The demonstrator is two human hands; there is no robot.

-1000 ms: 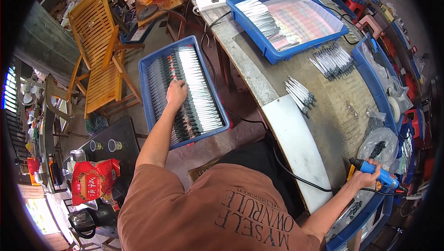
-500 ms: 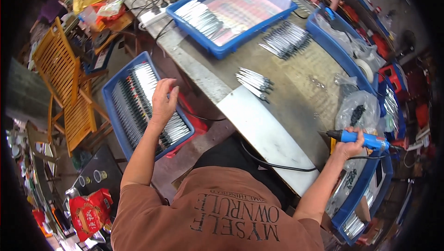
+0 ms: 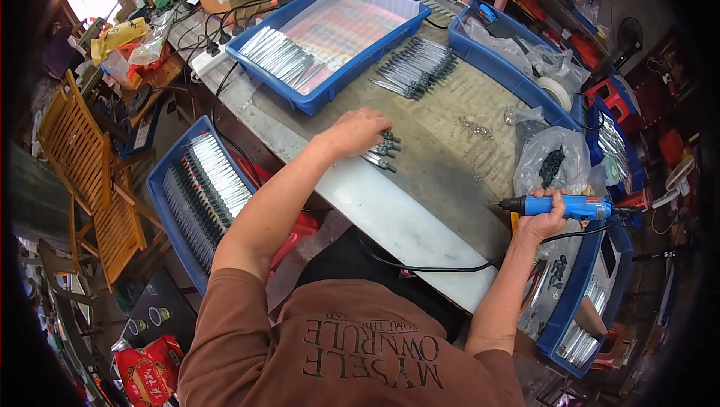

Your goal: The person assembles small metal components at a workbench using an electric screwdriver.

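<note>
My left hand (image 3: 356, 133) is over a small pile of slim metal rods with black ends (image 3: 382, 156) on the table. Its fingers bend down onto the rods, and the fingertips are hidden, so whether they grip one cannot be seen. In my right hand (image 3: 544, 221) is a blue electric screwdriver (image 3: 574, 207), held level at the table's right side with its dark tip pointing left. A black cord (image 3: 442, 268) curves across the near side. Beneath the left forearm, a white board (image 3: 405, 223) lies along the table's near edge.
A blue tray (image 3: 322, 99) with metal rods stands at the far left, beside a larger row of black-ended rods (image 3: 420, 68). Left of the table, another blue tray (image 3: 169, 208) holds many rods. Clear plastic bags (image 3: 555, 159) and blue bins (image 3: 517, 81) line the right.
My left hand has moved right, from above the left tray of rods to the small pile on the table. The right hand still holds the screwdriver. The whole view has shifted.
</note>
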